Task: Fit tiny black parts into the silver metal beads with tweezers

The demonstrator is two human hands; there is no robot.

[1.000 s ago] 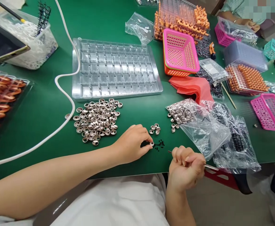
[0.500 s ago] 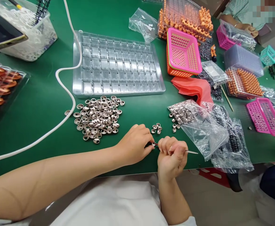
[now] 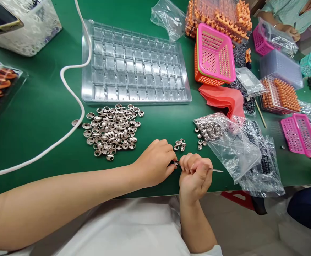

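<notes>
My left hand (image 3: 157,161) is closed in a pinch on a small silvery ring-shaped part (image 3: 176,163), mostly hidden by the fingertips. Just to its right, my right hand (image 3: 195,174) is wrapped around a thin light-coloured tool (image 3: 216,170). One slender end sticks out to the right of the fist; the other end meets the small part, too small to make out. Beyond the fingers lies a small cluster of silvery rings (image 3: 182,142). A larger pile of the same rings (image 3: 113,129) spreads on the green table, left of my left hand.
A clear compartment tray (image 3: 136,67) lies behind the pile, crossed at its left by a white cable (image 3: 65,74). To the right are a plastic bag of rings (image 3: 211,128), red cloth (image 3: 222,97) and stacked baskets (image 3: 216,53). A co-worker's hand (image 3: 291,33) shows at far right.
The camera view has shifted slightly. My hands keep nearly the same pose, and the left fingertips now cover more of the small ring part.
</notes>
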